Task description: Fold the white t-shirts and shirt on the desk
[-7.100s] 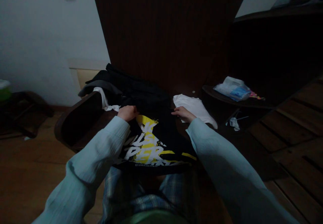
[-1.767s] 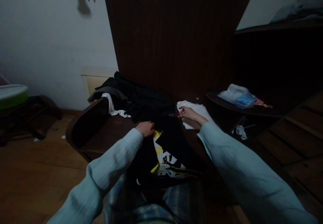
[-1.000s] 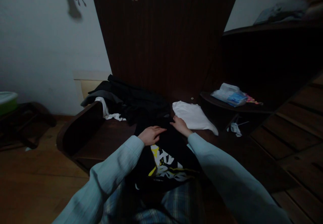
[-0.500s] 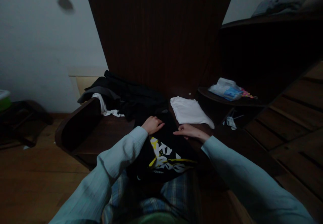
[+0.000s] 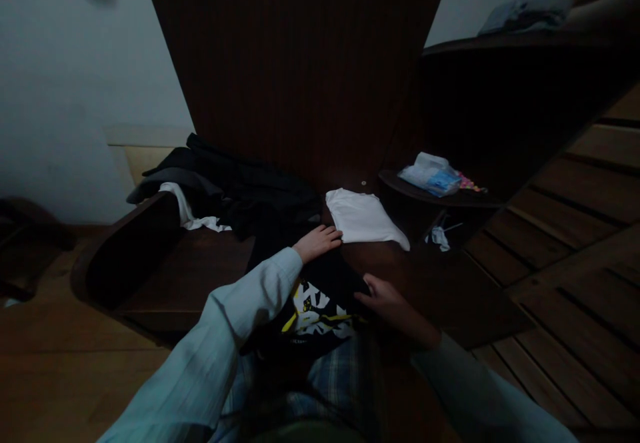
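Observation:
A black T-shirt (image 5: pixel 320 306) with a yellow and white print lies partly folded on the dark wooden surface (image 5: pixel 210 276) in front of me and hangs over my lap. My left hand (image 5: pixel 317 242) rests flat on the shirt's far end, fingers spread. My right hand (image 5: pixel 385 295) lies on the shirt's right edge, nearer to me, fingers on the cloth. Whether it pinches the fabric is unclear in the dim light. Both arms wear pale blue sleeves.
A folded white garment (image 5: pixel 363 217) lies just beyond my left hand. A heap of dark clothes with a white piece (image 5: pixel 225 186) sits at the back left. A small round shelf (image 5: pixel 425 193) holds plastic packets (image 5: pixel 433 173). Wooden boards run along the right.
The shirt has gone from spread flat to folded narrower. My right hand slid back along its right edge toward me. My left hand moved forward and flattened on the far end.

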The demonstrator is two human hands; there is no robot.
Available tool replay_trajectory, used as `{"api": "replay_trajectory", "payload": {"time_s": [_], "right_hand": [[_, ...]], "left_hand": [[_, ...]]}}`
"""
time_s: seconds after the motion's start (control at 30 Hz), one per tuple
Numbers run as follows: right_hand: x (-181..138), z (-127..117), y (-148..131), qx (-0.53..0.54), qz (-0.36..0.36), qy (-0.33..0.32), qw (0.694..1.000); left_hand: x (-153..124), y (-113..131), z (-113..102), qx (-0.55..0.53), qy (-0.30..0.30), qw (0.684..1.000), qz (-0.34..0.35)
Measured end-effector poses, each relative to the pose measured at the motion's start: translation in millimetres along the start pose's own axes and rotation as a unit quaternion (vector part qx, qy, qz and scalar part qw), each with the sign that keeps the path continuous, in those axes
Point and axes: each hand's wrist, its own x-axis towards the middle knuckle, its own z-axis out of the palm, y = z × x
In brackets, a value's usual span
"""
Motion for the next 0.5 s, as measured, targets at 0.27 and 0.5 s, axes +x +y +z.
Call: {"api": "replay_trajectory", "payload": {"time_s": [0.27,0.5], "right_hand": [[-36,22,-7,0.091,-0.020,0.050,0.994],[-49,49,-17,-0.047,-0.049,0.223,0.973]], "left_hand": [[-2,-1,-1,0.034,0.013,0.994,-0.102],[-16,2,6,-0.010,0.046,0.941,-0.334]]}}
